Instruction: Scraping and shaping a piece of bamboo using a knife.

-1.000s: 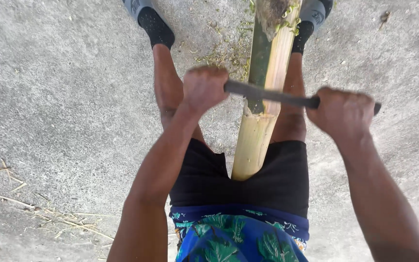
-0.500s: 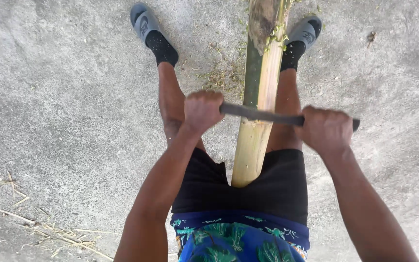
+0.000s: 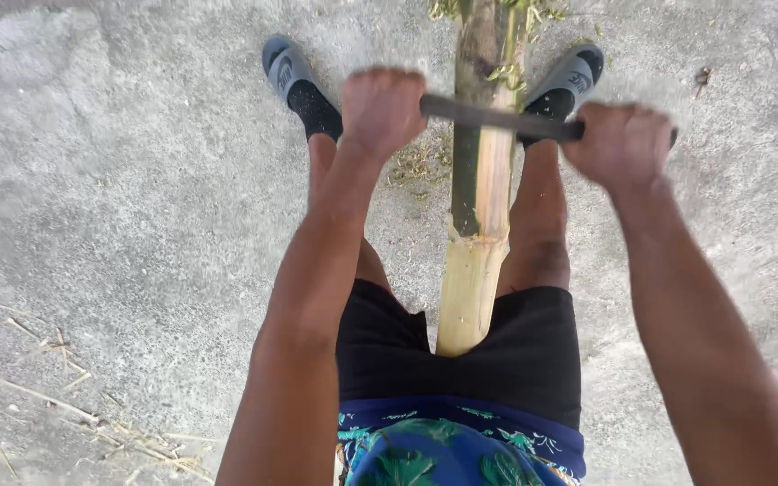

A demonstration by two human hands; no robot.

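A long bamboo pole (image 3: 477, 225) lies between my legs, pale and peeled near my lap, with a green strip of skin left farther out. A dark metal blade (image 3: 497, 117) lies crosswise on the pole. My left hand (image 3: 382, 110) grips one end of the blade and my right hand (image 3: 621, 144) grips the other end. Both arms are stretched forward, with the blade far out on the pole near my feet.
My feet in black socks and grey slides (image 3: 285, 67) rest on the grey concrete ground (image 3: 137, 225). Green shavings (image 3: 420, 164) lie beside the pole. Dry straw-like strips (image 3: 65, 396) are scattered at the lower left.
Both hands have pushed the blade forward along the pole, away from my body toward my feet. The view has tilted so that both feet now show.
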